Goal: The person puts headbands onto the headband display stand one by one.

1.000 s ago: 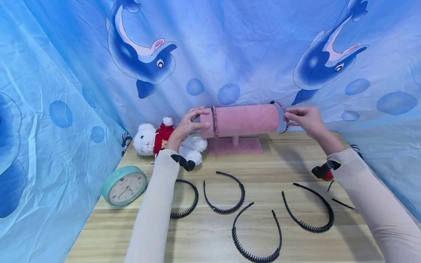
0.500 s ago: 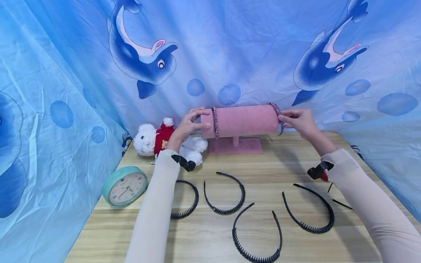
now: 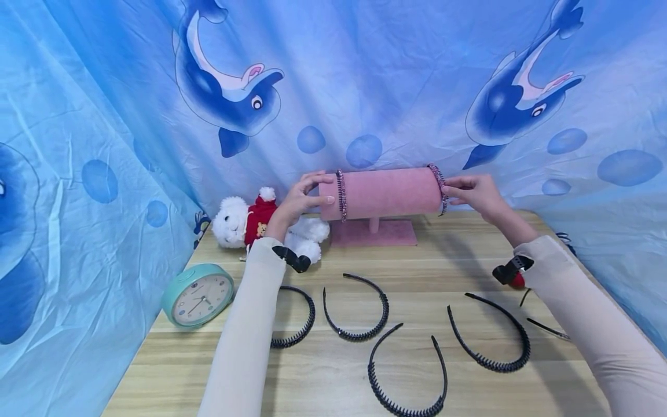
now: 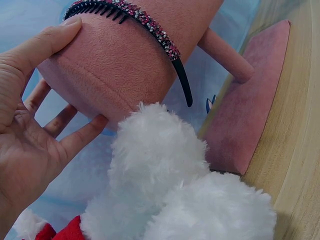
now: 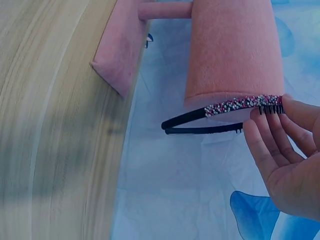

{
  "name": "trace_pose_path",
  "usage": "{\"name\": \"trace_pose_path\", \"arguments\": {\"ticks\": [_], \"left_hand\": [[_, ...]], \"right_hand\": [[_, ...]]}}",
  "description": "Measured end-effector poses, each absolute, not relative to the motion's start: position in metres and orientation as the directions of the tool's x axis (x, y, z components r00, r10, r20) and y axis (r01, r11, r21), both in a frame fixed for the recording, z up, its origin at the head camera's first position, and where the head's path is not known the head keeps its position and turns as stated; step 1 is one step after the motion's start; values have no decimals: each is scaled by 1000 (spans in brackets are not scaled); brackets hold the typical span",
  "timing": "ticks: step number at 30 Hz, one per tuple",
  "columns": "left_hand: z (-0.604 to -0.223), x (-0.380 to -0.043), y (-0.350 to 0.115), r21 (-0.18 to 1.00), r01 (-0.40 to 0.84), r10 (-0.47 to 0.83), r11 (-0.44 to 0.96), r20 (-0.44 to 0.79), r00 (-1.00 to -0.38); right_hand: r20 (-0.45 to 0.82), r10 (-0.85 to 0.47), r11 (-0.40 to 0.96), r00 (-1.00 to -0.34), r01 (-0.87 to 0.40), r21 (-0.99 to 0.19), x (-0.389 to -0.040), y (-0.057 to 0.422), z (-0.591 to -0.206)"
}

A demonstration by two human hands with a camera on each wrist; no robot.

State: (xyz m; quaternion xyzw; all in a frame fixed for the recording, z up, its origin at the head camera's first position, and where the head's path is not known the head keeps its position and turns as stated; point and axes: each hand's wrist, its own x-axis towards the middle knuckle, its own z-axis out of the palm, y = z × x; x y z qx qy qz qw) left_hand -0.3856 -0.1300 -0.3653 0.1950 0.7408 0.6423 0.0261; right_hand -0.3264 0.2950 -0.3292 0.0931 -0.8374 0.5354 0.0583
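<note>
1. While the right grip (image 3: 480,196) is pinching a glittery headband (image 5: 232,105) at the pink roll's (image 3: 391,194) right end, the left grip (image 3: 298,202) is holding its left end.
2. Tilting could be snagging the teeth (image 5: 271,109) there.
3. Rightward, bare table (image 3: 453,255) is offering room; the curtain (image 3: 385,81) is crowding the far edge.

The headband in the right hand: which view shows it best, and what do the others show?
The right wrist view: the headband is close, its sparkly top, teeth and tips visible. The head view shows it small, at the right end of the pink roll; the left wrist view misses it.
</note>
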Motion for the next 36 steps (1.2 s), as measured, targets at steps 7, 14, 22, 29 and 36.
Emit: {"name": "trace_pose_path", "arguments": {"ticks": [7, 14, 22, 29, 36], "left_hand": [[-365, -385, -130, 959, 266, 318, 101, 222, -922], [-365, -385, -130, 962, 254, 320, 102, 210, -924], [-365, -387, -130, 959, 265, 318, 100, 221, -922], [-365, -386, -130, 958, 269, 321, 101, 225, -920], [-365, -386, -129, 959, 265, 316, 95, 224, -922]], "right_hand": [[172, -133, 481, -976, -216, -850, -326, 299, -325], [166, -132, 489, -977, -210, -847, -329, 300, -323], [180, -157, 488, -971, -235, -841, -333, 300, -318], [184, -264, 584, -947, -308, -751, -337, 303, -310], [156, -376, 586, -913, -364, -724, -342, 304, -304]]}}
